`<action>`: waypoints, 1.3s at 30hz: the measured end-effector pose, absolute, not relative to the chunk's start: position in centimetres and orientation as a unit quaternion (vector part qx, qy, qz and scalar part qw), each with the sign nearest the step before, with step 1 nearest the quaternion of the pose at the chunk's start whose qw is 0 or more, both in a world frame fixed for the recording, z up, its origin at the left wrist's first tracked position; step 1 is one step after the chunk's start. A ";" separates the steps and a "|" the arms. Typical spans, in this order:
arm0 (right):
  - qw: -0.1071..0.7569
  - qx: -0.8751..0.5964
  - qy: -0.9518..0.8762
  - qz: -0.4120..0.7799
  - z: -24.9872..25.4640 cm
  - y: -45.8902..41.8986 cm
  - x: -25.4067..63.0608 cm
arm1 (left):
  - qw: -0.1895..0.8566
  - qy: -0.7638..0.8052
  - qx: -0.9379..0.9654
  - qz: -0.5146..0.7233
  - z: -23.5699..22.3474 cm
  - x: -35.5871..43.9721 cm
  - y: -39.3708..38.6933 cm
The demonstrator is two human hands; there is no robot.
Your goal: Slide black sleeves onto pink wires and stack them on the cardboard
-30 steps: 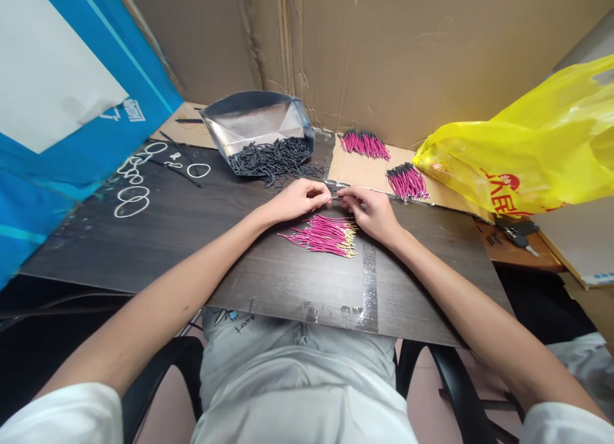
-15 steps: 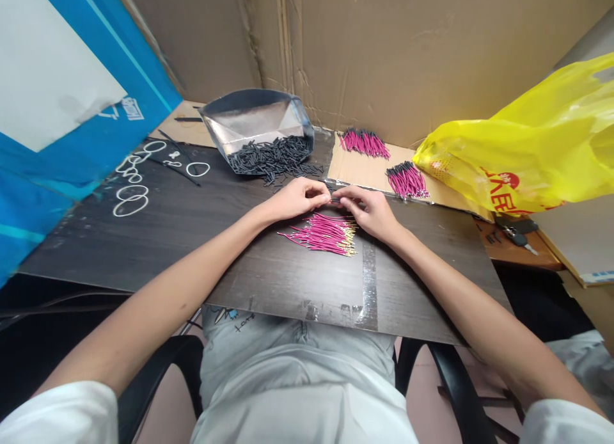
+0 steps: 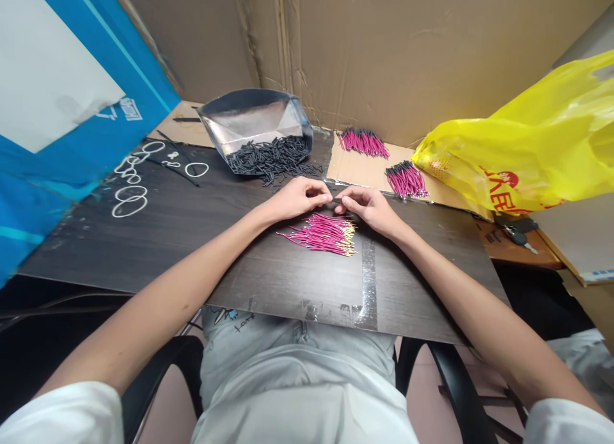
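left hand (image 3: 307,197): fingertips bunched, can't tell if it's gripping
right hand (image 3: 367,207): pinching a thin dark piece (image 3: 336,201), right by left
thin pink wires (image 3: 319,233): loose pile, near side

Creased brown cardboard (image 3: 384,54) stands behind a dark wood-grain table (image 3: 288,281) — below, black chair armrests (image 3: 455,383) and pinkish floor (image 3: 422,393).

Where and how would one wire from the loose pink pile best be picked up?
Probably near its left end, pinched between thumb and finger, coming from the left and above: there the thin pink wires fan apart, while their yellowish right tips crowd together.
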State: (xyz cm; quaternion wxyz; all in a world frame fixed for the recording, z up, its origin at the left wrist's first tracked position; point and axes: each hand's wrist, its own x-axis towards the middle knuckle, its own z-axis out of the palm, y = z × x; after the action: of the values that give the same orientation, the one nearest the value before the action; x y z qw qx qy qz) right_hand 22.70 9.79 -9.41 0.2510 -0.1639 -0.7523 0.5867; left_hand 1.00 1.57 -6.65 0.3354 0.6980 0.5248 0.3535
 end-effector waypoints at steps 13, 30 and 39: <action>0.256 -0.166 -0.745 0.593 -9.3 9.7 22.6 | 0.347 0.509 0.704 0.353 -6.7 1.0 1.6; 0.266 -0.193 -0.759 0.561 -9.1 9.3 22.4 | 0.374 0.500 0.696 0.355 -6.6 1.0 1.4; 0.257 -0.172 -0.752 0.583 -8.7 9.5 22.6 | 0.377 0.506 0.687 0.361 -6.6 1.1 1.5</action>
State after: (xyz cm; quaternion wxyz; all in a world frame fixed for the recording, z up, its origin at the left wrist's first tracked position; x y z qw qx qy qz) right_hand 22.64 9.52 -8.73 0.2568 -0.1724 -0.7516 0.5826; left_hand 1.12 1.48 -6.56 0.3771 0.6867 0.5060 0.3608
